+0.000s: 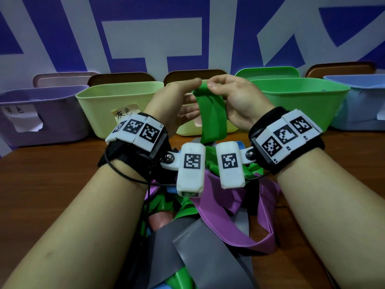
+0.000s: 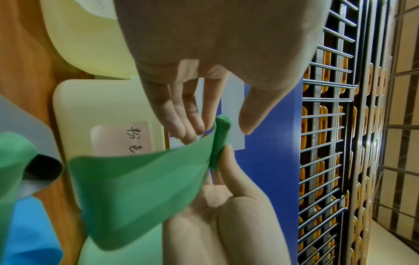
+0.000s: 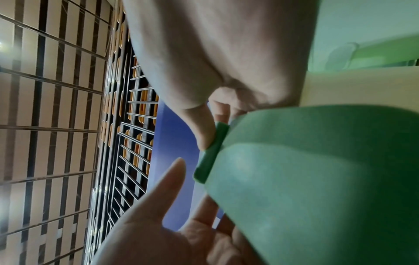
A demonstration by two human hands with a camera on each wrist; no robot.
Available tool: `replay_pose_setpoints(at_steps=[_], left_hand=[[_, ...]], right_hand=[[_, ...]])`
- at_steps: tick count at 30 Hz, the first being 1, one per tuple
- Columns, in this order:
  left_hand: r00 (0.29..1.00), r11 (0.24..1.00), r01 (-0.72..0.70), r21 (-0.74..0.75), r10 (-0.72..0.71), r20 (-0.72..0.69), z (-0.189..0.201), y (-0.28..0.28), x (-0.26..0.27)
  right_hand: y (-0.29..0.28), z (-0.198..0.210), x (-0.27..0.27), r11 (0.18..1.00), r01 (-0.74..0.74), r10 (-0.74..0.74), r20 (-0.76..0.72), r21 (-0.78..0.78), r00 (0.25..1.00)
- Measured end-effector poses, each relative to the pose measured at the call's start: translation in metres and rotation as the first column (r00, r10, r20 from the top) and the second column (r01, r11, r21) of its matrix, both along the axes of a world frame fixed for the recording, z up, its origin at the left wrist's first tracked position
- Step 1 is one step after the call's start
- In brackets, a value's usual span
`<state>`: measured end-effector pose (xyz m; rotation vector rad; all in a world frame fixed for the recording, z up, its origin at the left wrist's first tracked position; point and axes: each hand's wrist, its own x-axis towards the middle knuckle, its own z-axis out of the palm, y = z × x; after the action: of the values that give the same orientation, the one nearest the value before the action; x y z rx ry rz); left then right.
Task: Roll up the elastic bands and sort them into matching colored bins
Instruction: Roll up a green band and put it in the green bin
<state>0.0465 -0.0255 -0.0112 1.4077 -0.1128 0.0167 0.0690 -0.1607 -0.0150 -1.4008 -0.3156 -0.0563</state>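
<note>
A green elastic band [image 1: 210, 115] hangs in the air in front of me, its top end wound into a small tight roll [image 2: 221, 141]. My right hand [image 1: 216, 90] pinches that roll, thumb [image 3: 204, 136] pressed on it and fingers behind. My left hand [image 1: 194, 94] is beside it with straight fingers [image 2: 192, 123] touching the band just below the roll; its thumb stands clear of it. The band's lower end drops behind the wrist cameras towards the pile. The green bin [image 1: 302, 97] stands just right of my hands.
A row of bins lines the back of the wooden table: purple [image 1: 41, 117], yellow-green [image 1: 116, 101], pale yellow [image 1: 187, 130] behind my hands, green, blue [image 1: 362, 101]. Lids lean on the wall behind. Purple [image 1: 229, 207], grey [image 1: 187, 247], green and blue bands lie tangled between my forearms.
</note>
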Motion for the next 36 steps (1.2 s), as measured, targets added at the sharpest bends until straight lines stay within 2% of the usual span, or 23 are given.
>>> replay_pose_setpoints(at_steps=[3,8,13,19,24,28,36], left_hand=[[0.999,1.0,-0.024,0.021,0.023,0.025,-0.0021,0.0015,0.0028],[0.999,0.999,0.001,-0.036,0.001,0.053,-0.0029,0.0059,0.0034],[0.997,0.998,0.03,-0.05,-0.026,0.076,-0.0028,0.0062,0.0036],[1.0,0.999,0.012,-0.053,-0.012,0.016,0.0,0.0043,0.001],[0.999,0.997,0.039,0.067,-0.04,0.014,-0.0021,0.0013,-0.0013],[0.999,0.999,0.009,0.037,-0.01,0.031,-0.004,0.0029,-0.0005],[0.999,0.999,0.038,-0.034,-0.037,0.038,-0.0061,0.0053,0.0063]], right_hand=[[0.0001,-0.0005,-0.0002,1.0,-0.021,0.02,-0.008,-0.02,1.0],[-0.0006,-0.0009,0.0,1.0,-0.024,0.023,-0.047,-0.006,0.999],[0.0016,-0.0037,-0.0023,0.998,-0.027,0.022,-0.071,-0.057,0.997],[0.0023,-0.0013,-0.0012,1.0,0.007,-0.007,-0.066,0.005,0.998],[0.0004,-0.0009,-0.0008,0.998,0.043,-0.042,-0.041,0.034,0.998],[0.0001,-0.0001,-0.0001,0.997,0.06,-0.058,-0.035,0.055,0.998],[0.003,-0.0002,-0.0012,0.994,0.035,-0.034,-0.014,0.104,0.999]])
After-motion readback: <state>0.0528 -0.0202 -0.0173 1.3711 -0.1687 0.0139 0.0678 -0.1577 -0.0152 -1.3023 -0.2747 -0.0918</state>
